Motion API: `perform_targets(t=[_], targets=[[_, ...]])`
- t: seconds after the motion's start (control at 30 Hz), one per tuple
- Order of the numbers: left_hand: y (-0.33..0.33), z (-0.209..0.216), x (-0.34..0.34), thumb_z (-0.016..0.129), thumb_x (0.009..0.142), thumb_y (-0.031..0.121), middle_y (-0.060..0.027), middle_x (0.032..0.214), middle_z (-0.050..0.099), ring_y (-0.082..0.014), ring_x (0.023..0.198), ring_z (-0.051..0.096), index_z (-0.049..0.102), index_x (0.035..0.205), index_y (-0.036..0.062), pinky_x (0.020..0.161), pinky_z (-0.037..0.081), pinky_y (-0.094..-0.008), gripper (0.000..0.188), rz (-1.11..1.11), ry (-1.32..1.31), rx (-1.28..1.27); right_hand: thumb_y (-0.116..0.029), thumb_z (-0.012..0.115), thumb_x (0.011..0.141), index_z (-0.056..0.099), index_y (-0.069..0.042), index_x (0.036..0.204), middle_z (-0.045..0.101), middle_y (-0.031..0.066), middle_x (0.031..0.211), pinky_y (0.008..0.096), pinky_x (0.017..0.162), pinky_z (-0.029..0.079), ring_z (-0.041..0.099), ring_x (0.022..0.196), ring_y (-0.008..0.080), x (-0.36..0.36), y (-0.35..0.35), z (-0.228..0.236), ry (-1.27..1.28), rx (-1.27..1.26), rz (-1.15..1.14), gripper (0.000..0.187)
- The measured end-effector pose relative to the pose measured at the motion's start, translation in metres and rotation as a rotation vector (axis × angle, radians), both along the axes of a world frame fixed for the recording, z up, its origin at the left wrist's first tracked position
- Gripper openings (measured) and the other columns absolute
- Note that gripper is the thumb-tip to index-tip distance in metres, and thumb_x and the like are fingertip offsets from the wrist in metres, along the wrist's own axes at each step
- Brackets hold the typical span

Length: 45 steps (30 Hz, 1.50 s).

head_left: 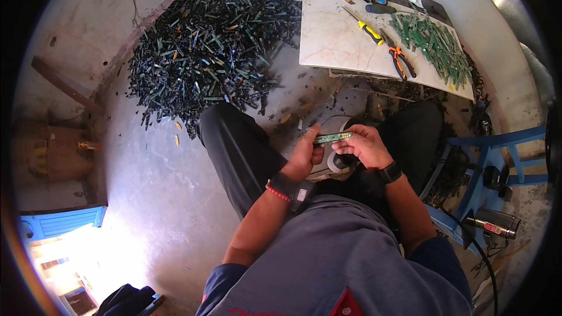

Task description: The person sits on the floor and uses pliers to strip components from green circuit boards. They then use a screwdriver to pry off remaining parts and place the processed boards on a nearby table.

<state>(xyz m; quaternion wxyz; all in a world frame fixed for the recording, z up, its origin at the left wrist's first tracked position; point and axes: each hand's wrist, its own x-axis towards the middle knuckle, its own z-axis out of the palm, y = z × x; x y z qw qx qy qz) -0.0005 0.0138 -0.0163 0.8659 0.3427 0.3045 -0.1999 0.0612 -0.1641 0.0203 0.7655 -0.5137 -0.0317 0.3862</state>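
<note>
Between my two hands, above my lap, is a narrow green circuit board strip [332,138] with gold-coloured contacts toward its right end. My left hand [304,153] pinches its left end, thumb on top. The right end is gripped by my right hand [366,145], with fingers curled beneath it. Under the strip, between my knees, sits a grey machine with a round white and black part [338,162]; my hands hide some of it.
A large heap of dark strips [211,41] covers the floor ahead. On a pale board [333,41] lie orange-handled pliers [401,61], a yellow screwdriver [370,32] and a pile of green circuit boards [436,47]. A blue chair [483,181] and a steel flask [494,223] are at right.
</note>
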Motion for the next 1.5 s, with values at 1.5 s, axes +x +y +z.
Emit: perform_targets(t=[1.5], targets=[[-0.006,0.017,-0.004,0.035,0.094,0.057,0.0005,0.056,0.042,-0.0094,0.048,0.038,0.050,0.073,0.0074,0.045,0.029,-0.0254,0.056,-0.171,-0.278,0.435,-0.026,0.056,0.093,0.057,-0.004,0.117,0.061,0.0008,0.087,0.0200,0.064,0.044,0.057,0.072,0.0072,-0.012,0.022,-0.023,-0.150,-0.294,-0.021,0.033]])
